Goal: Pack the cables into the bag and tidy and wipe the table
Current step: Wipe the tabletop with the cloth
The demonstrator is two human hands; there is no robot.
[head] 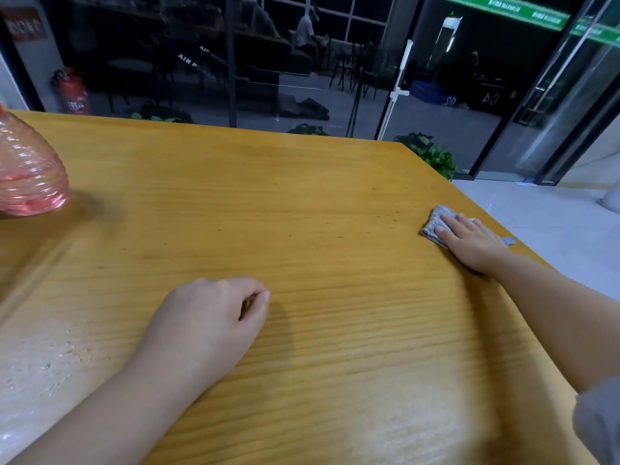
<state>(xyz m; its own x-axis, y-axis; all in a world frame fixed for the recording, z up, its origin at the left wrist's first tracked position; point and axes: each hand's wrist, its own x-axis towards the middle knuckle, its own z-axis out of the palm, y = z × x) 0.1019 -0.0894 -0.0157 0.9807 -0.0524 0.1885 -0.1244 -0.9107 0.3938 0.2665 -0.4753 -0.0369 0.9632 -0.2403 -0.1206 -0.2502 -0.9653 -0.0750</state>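
White "AIR" lettering on dark stairs [201, 63] behind the glass, other signs too blurred

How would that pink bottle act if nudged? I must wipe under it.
The bottle looks like thin ribbed clear plastic, so probably light and easily squashed. Its round body might roll if tipped. The table looks smooth, so it would likely slide.

The bench [302, 196] is honey-yellow wood with fine darker grain lines. The cloth [432, 226] is grey with a faint speckle. The ribbed plastic bottle [27, 169] is clear pink. The fire extinguisher [72, 94] is red.
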